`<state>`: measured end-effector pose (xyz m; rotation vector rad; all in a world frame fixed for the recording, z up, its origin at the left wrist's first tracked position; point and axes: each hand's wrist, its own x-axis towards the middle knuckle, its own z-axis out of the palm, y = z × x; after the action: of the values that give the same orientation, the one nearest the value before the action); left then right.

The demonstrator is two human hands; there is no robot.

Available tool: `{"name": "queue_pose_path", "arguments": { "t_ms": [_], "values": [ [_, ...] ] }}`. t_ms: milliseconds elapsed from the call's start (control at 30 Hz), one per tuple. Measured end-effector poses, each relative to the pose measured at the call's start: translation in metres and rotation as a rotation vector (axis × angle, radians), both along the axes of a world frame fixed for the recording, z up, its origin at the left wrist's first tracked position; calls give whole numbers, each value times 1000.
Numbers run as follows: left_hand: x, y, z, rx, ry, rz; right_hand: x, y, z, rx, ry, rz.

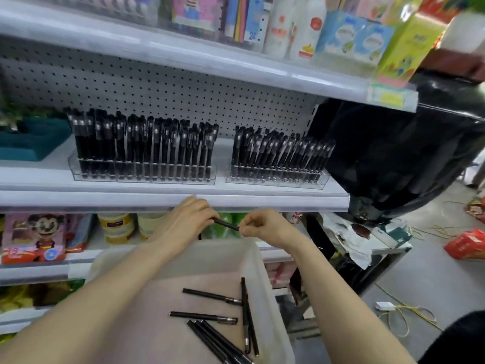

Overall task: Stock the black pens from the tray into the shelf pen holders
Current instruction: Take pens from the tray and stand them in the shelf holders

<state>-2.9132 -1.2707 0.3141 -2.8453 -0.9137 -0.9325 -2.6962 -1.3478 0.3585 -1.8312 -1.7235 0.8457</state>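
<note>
Both hands hold one black pen [226, 224] level, just below the front lip of the middle shelf. My left hand [189, 216] grips its left end and my right hand [258, 223] pinches its right tip. Below them a translucent white tray [265, 282] holds several loose black pens [211, 295]. On the shelf stand two clear pen holders, the left holder [143, 177] and the right holder [278, 179], both packed with upright black pens.
A teal container [31, 143] sits at the shelf's left end. A black plastic bag [393, 158] hangs past the shelf's right end. Bottles and boxes fill the upper shelf [236, 67]. Packaged goods line the lower shelves. Cables and red packets lie on the floor at right.
</note>
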Motion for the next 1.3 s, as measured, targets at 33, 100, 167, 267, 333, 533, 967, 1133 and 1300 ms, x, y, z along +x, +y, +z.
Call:
{"name": "queue_pose_path", "arguments": {
  "t_ms": [33,100,167,267,333,533,967,1133,1300],
  "values": [
    [7,3,8,3,12,6,0,3,1,43,-38,2],
    [24,6,25,35,8,-5,0,10,3,150,-41,-18],
    [42,9,41,62,-16,-2,4,16,9,246,-51,-73],
    [67,19,56,23,-82,88,24,26,15,307,-81,-151],
    [82,28,57,-18,-60,133,42,33,23,382,-89,-229],
    [114,39,51,-129,-43,268,73,66,27,472,-264,-227],
    [109,51,40,15,10,255,50,89,-1,629,-294,-189],
    [82,50,33,33,-38,264,21,83,-7,635,-280,-146],
    [47,30,26,64,-76,258,-11,61,-22,636,-236,-110]
  ]
}}
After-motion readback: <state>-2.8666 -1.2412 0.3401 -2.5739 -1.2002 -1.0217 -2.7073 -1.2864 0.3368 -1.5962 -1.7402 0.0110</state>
